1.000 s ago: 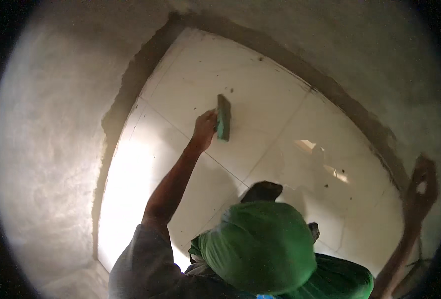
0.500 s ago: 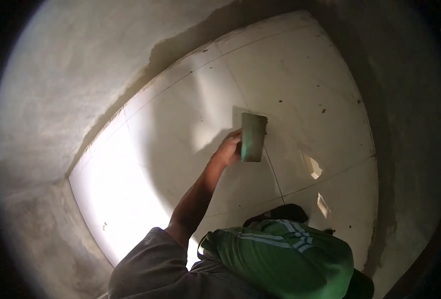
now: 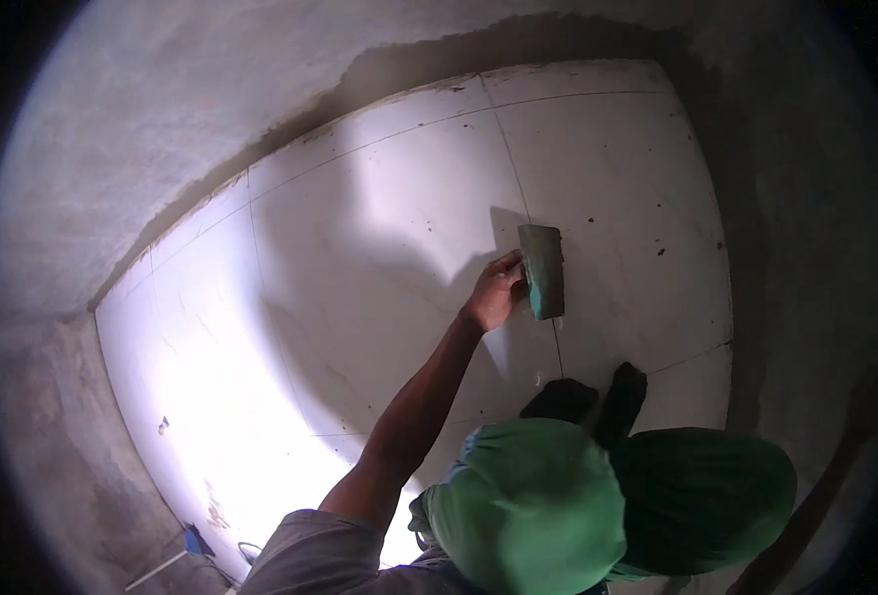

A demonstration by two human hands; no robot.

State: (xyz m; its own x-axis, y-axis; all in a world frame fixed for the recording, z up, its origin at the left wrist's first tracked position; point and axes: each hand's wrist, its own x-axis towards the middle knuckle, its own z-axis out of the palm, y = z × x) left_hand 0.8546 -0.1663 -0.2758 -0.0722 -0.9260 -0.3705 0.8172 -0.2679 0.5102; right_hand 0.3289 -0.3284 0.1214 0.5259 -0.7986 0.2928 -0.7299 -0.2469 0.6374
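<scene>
My left hand is closed on the left edge of a flat, rectangular grey-green board with turquoise showing along its lower left side. Its broad, cement-coloured face is turned up, over the pale tiled floor; whether it touches the tiles I cannot tell. Most of the fingers are hidden behind the board. Far off to the right, my right hand is dim against the grey wall, its fingers too dark to make out.
Bare cement walls with damp, dark lower bands enclose the floor. Small dark crumbs are scattered on the tiles. My dark-covered feet and green-clad knees are close below the board. A blue-and-white object is at the lower left.
The board and my left hand have shifted slightly right in view. My legs appear in a different pose, both feet now showing. My right arm has come into view by the right wall.
</scene>
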